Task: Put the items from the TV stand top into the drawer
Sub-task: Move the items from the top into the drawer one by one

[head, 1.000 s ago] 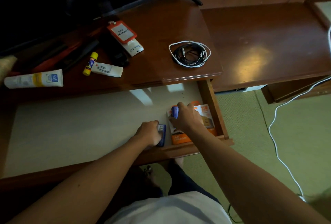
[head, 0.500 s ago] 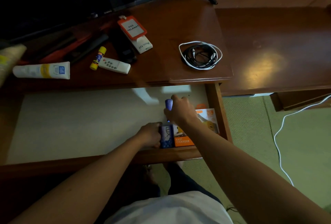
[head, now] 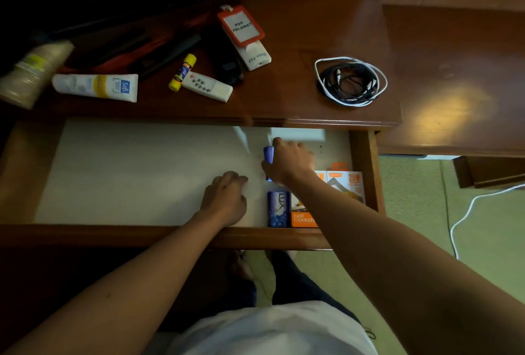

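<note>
Drawer point(head: 366, 172) contents first: my right hand point(head: 289, 164) is curled around a small blue bottle point(head: 268, 154), fingers pressed onto it, holding it just above the white liner toward the drawer's 2 o'clock corner; my left hand point(head: 224, 198) rests loosely curled on the liner at about 5 o'clock, pinching nothing that I can see. Just beside the right wrist, a blue Lux box point(head: 278, 208) lies touching an orange charger box point(head: 305, 218) along the front wall. Outward from there, the stand top point(head: 298, 93) at 12 o'clock holds plenty: a coiled cable point(head: 350, 80) at 1 o'clock, a red badge holder point(head: 241, 26), a white remote point(head: 207, 86), a yellow glue stick point(head: 182, 72), and a white tube point(head: 96, 87) at 10 o'clock; so I judge the job less than half done. My worry is the bottle: stood upright it may topple and roll across the bare liner; laying it against the boxes looks safer. The cable coil could also spring loose and snag on the stand's edge when lifted.
</note>
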### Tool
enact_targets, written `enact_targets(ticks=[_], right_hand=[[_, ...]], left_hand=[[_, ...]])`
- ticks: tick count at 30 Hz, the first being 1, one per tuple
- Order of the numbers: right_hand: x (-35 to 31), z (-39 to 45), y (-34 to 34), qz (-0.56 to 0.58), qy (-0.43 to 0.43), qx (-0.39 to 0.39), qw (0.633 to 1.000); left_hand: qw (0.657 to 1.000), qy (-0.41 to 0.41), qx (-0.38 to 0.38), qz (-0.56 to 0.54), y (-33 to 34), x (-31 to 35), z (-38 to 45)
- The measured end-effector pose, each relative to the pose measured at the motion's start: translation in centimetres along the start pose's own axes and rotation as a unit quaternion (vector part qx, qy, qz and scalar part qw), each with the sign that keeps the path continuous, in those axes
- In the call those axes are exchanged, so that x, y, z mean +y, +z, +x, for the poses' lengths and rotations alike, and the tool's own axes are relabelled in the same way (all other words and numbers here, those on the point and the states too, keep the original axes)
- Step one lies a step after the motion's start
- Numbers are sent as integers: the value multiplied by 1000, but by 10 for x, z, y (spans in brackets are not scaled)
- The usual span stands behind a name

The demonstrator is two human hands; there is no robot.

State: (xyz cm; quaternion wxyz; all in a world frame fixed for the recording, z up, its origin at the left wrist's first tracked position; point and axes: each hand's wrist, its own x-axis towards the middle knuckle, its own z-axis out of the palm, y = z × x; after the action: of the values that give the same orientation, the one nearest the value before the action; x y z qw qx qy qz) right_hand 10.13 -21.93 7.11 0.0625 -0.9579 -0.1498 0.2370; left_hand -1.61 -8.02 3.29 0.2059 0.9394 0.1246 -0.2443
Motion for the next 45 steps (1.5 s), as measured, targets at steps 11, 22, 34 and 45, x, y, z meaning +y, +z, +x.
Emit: enact_targets(ticks=[11, 22, 34, 45], right_hand=[[12, -4, 24, -111, -7, -15, 994], [18, -8, 28, -99, 6, -50, 994], [2, -38, 36, 13, 15, 22, 1000], [-47, -30, -15, 169, -39, 230, 957]], left_hand=[[992, -16, -68, 102, -3, -7, 3], [991, -9, -90, 99, -8, -10, 3], [993, 17, -99, 59, -28, -20, -2], [973, 34, 180, -142, -102, 9, -3]])
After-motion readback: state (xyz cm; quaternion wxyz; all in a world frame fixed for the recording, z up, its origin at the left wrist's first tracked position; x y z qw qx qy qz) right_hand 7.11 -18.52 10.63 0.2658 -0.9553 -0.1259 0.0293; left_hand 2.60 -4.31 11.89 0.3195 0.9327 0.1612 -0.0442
